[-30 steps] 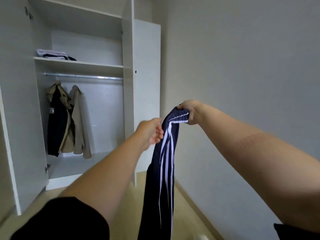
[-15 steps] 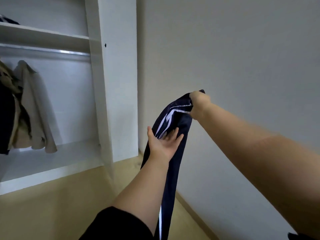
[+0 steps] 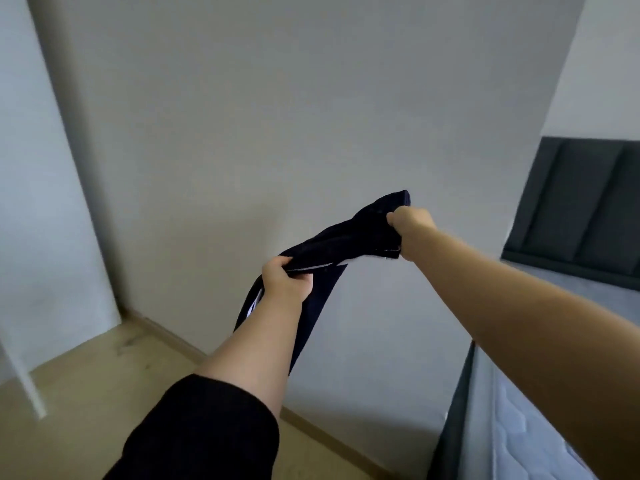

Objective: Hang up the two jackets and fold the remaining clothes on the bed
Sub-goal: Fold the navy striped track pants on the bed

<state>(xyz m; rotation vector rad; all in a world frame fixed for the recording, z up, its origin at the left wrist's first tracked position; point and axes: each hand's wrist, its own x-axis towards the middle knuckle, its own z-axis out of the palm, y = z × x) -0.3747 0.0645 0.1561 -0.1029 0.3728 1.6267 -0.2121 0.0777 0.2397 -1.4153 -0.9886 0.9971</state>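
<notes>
The folding is in progress: the dark trousers [image 3: 332, 244] hang in the air at centre, left hand [image 3: 287, 282] and right hand [image 3: 410, 226] both clenched on them. The bed [image 3: 568, 282] at 3 o'clock seems bare; jackets are out of view.

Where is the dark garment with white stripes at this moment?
In the head view it hangs mid-frame before the wall: the dark garment is gripped between the left hand and right hand, left of the bed.
</notes>
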